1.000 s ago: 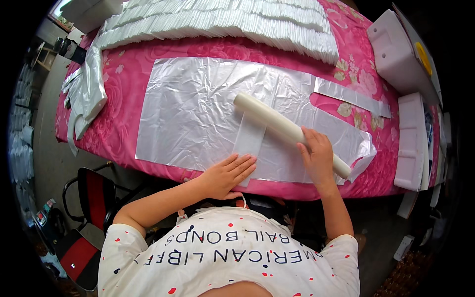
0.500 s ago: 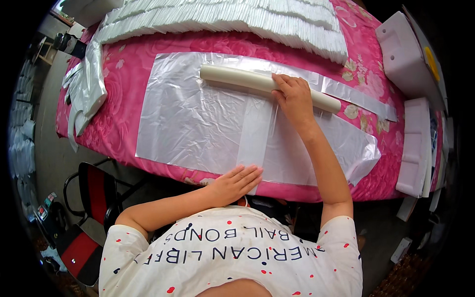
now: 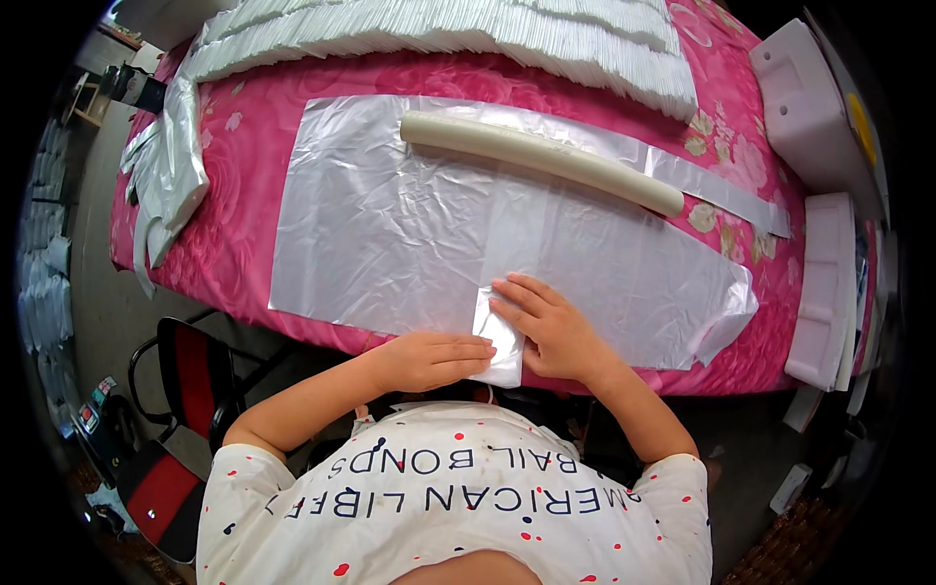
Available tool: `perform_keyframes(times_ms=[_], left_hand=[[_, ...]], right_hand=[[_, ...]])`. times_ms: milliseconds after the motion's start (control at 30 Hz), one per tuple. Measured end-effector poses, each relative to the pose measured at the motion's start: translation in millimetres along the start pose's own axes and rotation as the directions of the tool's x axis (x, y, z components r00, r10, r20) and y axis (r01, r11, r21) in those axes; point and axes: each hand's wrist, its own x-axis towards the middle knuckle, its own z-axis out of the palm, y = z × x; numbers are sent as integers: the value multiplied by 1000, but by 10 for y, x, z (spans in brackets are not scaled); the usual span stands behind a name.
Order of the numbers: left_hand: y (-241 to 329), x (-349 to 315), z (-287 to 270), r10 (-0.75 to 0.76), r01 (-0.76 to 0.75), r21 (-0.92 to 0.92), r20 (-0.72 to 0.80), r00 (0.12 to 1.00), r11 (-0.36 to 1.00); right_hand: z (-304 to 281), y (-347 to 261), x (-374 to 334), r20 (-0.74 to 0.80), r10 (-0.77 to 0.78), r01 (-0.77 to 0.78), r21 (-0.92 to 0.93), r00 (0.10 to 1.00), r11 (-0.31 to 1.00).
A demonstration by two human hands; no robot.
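Note:
A folded shiny plastic strip (image 3: 499, 336) lies at the table's near edge, between my two hands. My left hand (image 3: 429, 361) rests at its left side, fingers stretched out together with the tips on the plastic. My right hand (image 3: 558, 331) is on its right side, fingers spread apart over its upper part. Beneath and beyond lies a large, wrinkled translucent plastic sheet (image 3: 370, 224). Across the sheet's far part, out of my hands, a long cream-coloured tube (image 3: 546, 161) lies slantwise, its right end nearer me.
A pink flowered cloth (image 3: 244, 214) covers the table. Long rows of stacked white plastic (image 3: 439, 44) line its far side. Loose plastic bags (image 3: 175, 175) droop over the left edge. White foam boxes (image 3: 819, 292) stand at the right, and a red-and-black chair (image 3: 195, 375) stands left.
My right hand has let go of the tube and come toward me to the strip. The strip, flat before, is now folded at the near edge. My left hand has shifted slightly left.

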Motion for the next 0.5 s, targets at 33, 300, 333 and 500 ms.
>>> perform_keyframes(times_ms=[33,300,333,500], left_hand=[[-3,12,-5,-26,20,-84,-75,997,996],[-165,349,-186,-287,273,264,16,958,925],[-202,337,-162,-281,277,256,-22,959,926],[-245,445,-115,-498,495,-61,-170,850,867]], right_hand=[[48,7,-8,-54,15,-16,-27,998,999],[173,187,-32,-278,23,-65,-143,960,988],[127,164,-9,-273,45,-79,-112,961,991],[36,180,131,-314,383,-285,316,869,905]])
